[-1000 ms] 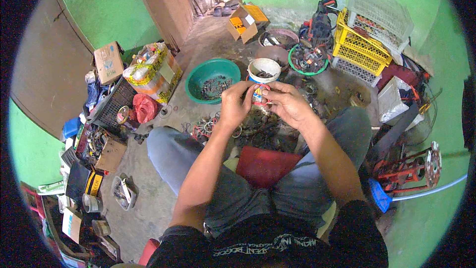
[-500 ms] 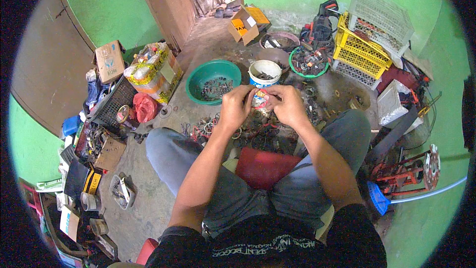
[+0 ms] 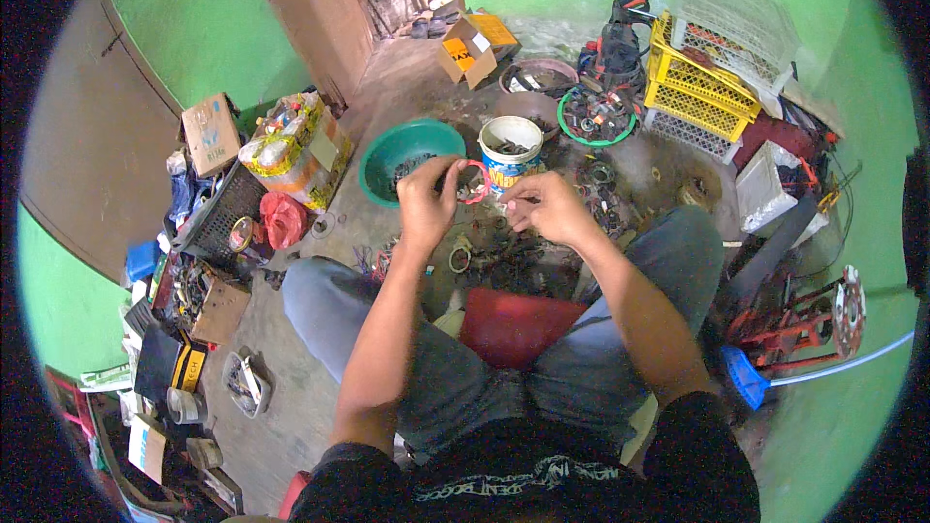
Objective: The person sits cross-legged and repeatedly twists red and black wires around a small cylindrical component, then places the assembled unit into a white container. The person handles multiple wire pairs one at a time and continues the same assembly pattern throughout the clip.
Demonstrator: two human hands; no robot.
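Note:
I sit on the floor with my knees spread, above a pile of small dark metal parts (image 3: 504, 247). My left hand (image 3: 426, 201) holds a small red ring-shaped part (image 3: 474, 181) up between thumb and fingers. My right hand (image 3: 547, 208) is just to its right, fingers pinched together near the ring; whether it grips anything I cannot tell. A white bucket (image 3: 510, 150) with parts and a green basin (image 3: 405, 157) with parts stand just beyond my hands.
Yellow crates (image 3: 702, 87) and a white crate stand at the back right, near a green-rimmed tray of parts (image 3: 596, 116). Cardboard boxes (image 3: 470, 44), a wrapped pack of bottles (image 3: 291, 145) and black baskets line the left. A red tool stand (image 3: 809, 324) is at my right.
My hands have drawn slightly apart. The left hand now holds the red ring out to the side, and the right hand has moved right and lower.

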